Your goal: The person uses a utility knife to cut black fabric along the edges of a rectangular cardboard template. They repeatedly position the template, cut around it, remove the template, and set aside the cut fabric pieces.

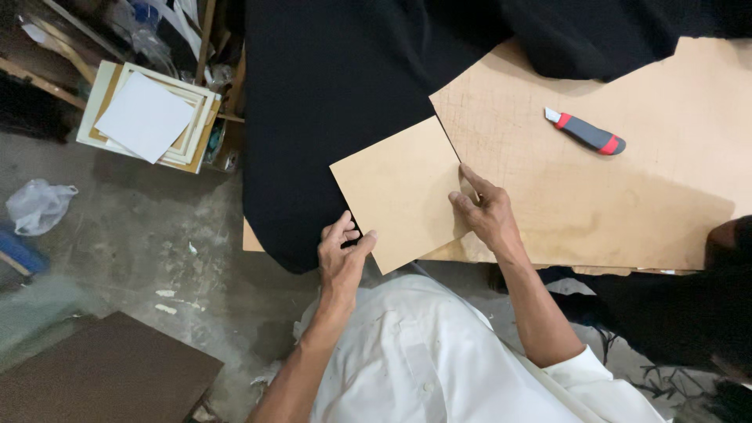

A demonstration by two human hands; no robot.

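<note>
Head view: 1 square brown board (399,192) lies turned like a diamond at the near left corner of the tabletop (666,211), its left half over a black cloth (329,94) that drapes off the left edge. The left hand (342,254) pinches the board's lowest edge, thumb on top and fingers curled under, so it is closed on the board. The right hand (486,211) lies flat with fingers spread on the board's right corner, pressing it down, not gripping.

The board looks thin, stiff and light, probably fibreboard, smooth enough to slide on the cloth; its corners could chip. The edges look like the best places to hold it, 1 hand per side.

A red and grey utility knife (586,131) lies well apart towards the far right edge. On the floor to the left stands a stack of frames (149,117).
</note>
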